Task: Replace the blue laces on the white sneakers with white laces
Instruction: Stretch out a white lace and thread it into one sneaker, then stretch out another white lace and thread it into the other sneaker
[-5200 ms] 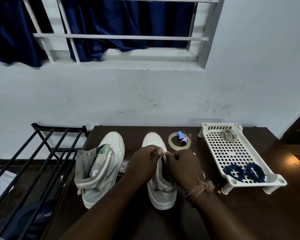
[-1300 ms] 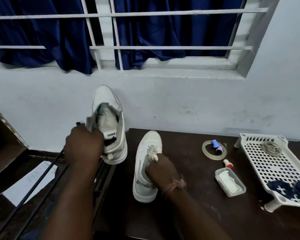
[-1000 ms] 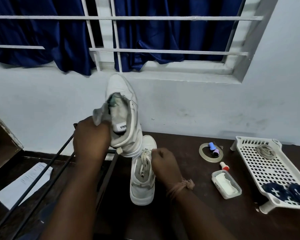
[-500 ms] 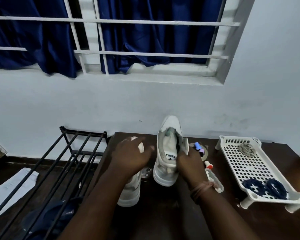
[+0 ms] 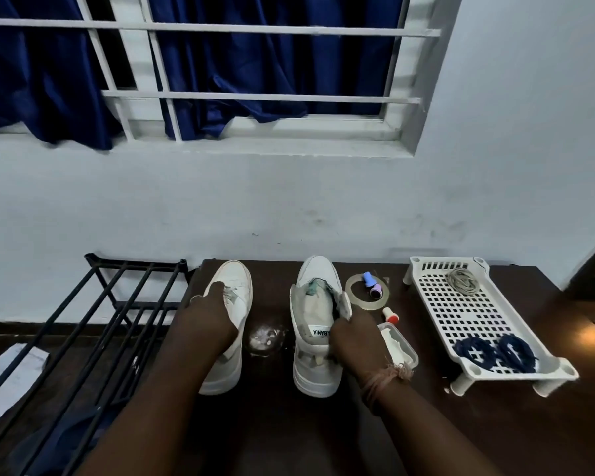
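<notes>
Our left hand [image 5: 208, 324] rests flat on the laced sneaker [image 5: 229, 324]; our right hand [image 5: 352, 338] grips the unlaced sneaker [image 5: 318, 334] by its collar. The blue laces [image 5: 495, 350] lie coiled in the white tray [image 5: 461, 314]. Gripped that loosely, the shoe could tip while we thread it.

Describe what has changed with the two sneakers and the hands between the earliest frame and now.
The unlaced sneaker, earlier on the left, was lifted by the left hand, carried across and set down on the right, where the right hand now grips its collar. The laced sneaker shifted left; the left hand rests on it. The white tray with the blue laces and the tape roll stayed.
</notes>
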